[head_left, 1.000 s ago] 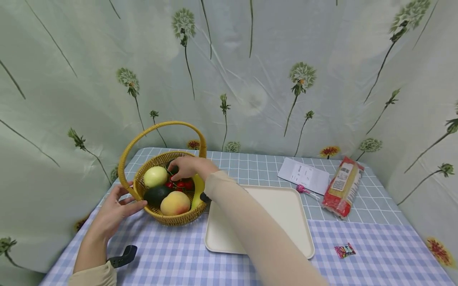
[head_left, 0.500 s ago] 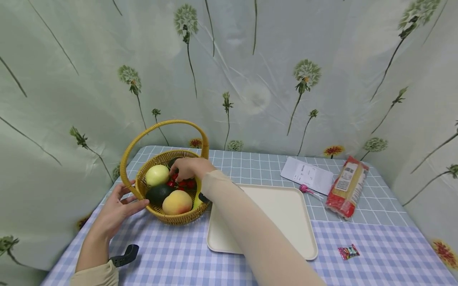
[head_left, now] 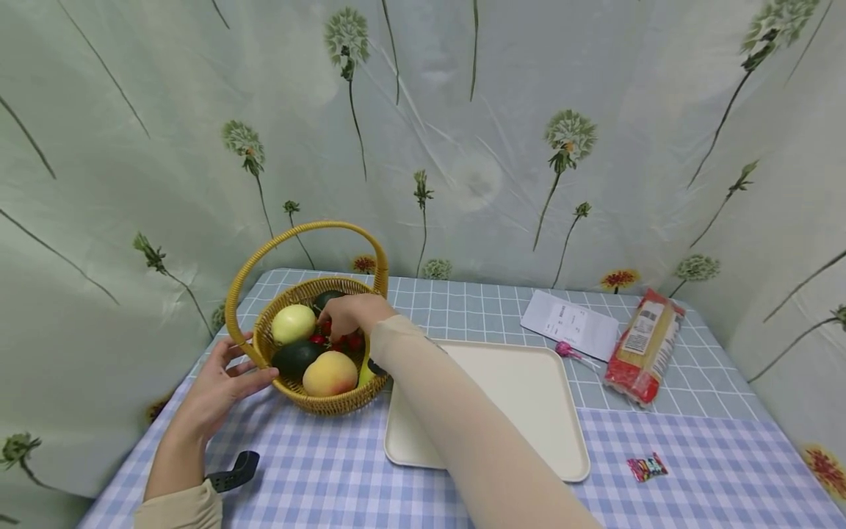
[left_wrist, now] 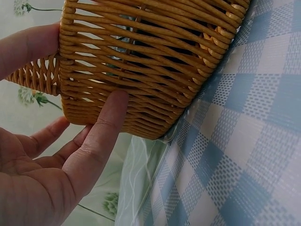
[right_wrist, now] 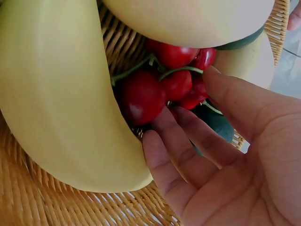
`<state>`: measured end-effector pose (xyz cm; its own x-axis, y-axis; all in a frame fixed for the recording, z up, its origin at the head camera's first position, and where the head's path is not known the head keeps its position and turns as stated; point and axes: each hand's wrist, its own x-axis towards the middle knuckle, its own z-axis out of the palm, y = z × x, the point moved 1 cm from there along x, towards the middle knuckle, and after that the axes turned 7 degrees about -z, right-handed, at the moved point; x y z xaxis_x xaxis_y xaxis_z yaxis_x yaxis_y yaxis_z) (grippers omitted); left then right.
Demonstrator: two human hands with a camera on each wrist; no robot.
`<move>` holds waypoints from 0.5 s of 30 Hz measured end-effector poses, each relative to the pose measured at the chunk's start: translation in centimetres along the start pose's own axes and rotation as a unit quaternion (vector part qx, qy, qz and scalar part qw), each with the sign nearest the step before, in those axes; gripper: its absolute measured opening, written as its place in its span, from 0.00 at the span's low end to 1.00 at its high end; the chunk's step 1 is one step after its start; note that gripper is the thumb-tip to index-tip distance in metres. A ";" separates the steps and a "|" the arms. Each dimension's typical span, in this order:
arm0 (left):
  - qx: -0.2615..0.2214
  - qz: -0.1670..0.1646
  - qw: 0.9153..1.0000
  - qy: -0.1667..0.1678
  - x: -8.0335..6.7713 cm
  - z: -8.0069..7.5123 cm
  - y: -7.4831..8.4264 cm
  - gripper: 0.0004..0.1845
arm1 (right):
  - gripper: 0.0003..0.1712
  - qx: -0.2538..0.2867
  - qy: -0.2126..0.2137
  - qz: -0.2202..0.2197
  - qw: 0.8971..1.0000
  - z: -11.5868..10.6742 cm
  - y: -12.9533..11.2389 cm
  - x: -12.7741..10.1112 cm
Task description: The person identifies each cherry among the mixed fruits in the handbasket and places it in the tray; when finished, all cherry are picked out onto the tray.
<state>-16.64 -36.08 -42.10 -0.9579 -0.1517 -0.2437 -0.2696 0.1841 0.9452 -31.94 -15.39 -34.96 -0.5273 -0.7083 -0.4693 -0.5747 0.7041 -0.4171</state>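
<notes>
A wicker basket (head_left: 337,405) with a tall handle stands at the left of the table. My left hand (head_left: 221,386) touches its left side, the thumb at the rim and the fairly straight fingers (left_wrist: 91,148) against the outer wall. Inside, my right hand (head_left: 353,312) holds a bunch of red cherries (right_wrist: 141,96) with green stems, fingers under them and thumb on the other side. Next to the cherries lie a banana (right_wrist: 66,94), a peach (head_left: 330,373), a dark green oval fruit (head_left: 297,360) and a pale green round fruit (head_left: 294,323). Another dark fruit (head_left: 324,300) is partly hidden.
A cream tray (head_left: 529,397), partly covered by the right sleeve (head_left: 449,411), lies right of the basket. Farther right are a white printed card (head_left: 558,316), a pink lollipop (head_left: 565,349), a red noodle packet (head_left: 637,360) and a small wrapped candy (head_left: 648,466).
The right hand shifts slightly within the basket and its fingers reach in among the cherries. The left hand stays at the basket's side. The whole head view drifts a little.
</notes>
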 end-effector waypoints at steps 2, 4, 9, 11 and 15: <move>0.004 -0.001 1.000 0.002 0.0 0.0 0.0 0.36 | 0.31 -0.003 0.001 0.012 1.000 0.1 0.0 0.1; 0.004 -0.002 1.000 0.002 -0.1 0.1 -0.1 0.37 | 0.31 -0.004 0.001 0.019 1.000 0.1 0.0 0.1; 0.001 -0.002 1.000 0.002 -0.1 0.2 -0.1 0.38 | 0.30 -0.002 0.000 0.019 1.000 0.1 0.1 0.1; 0.001 -0.001 1.000 0.002 -0.1 0.2 -0.1 0.39 | 0.28 0.001 0.000 0.016 1.000 0.0 0.2 0.1; 0.003 -0.002 1.000 0.004 -0.1 0.1 -0.1 0.39 | 0.21 0.000 0.005 -0.007 1.000 0.0 0.2 0.3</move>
<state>-16.53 -36.01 -42.22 -0.9563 -0.1594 -0.2452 -0.2734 0.1890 0.9432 -32.22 -15.50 -35.19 -0.5261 -0.7180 -0.4558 -0.5818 0.6948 -0.4229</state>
